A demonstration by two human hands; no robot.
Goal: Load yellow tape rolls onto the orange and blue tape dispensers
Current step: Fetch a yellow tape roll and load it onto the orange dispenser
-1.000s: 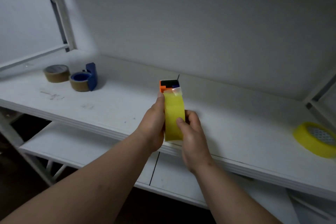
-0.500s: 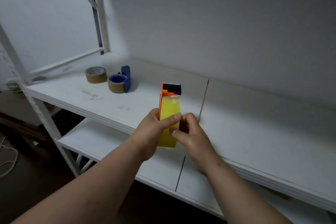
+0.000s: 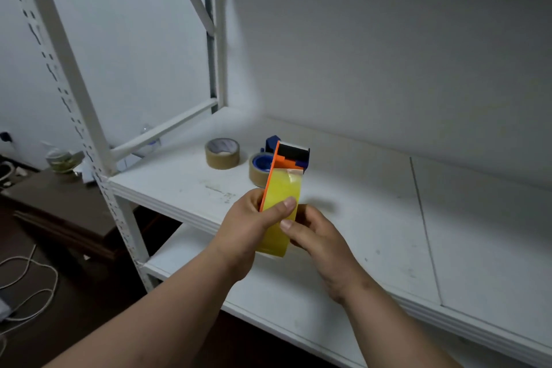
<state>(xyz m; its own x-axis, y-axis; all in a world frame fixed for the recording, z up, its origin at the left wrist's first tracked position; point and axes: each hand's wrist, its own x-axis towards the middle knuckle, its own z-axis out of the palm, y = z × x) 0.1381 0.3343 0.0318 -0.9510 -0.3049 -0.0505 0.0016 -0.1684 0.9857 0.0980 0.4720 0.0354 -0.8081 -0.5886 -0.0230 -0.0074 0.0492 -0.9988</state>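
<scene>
Already both hands, left hand (image 3: 245, 227) and right hand (image 3: 313, 233), clasp the yellow tape roll (image 3: 279, 212) seated on the orange dispenser (image 3: 283, 163); at 11 o'clock the blue dispenser (image 3: 270, 146) carries brown tape, unloaded.

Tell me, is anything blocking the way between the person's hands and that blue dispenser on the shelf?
Nothing on the shelf blocks it. But both hands are busy: the left hand and right hand grip the orange dispenser with its yellow tape roll, held up in front of the blue dispenser, partly hiding it.
</scene>
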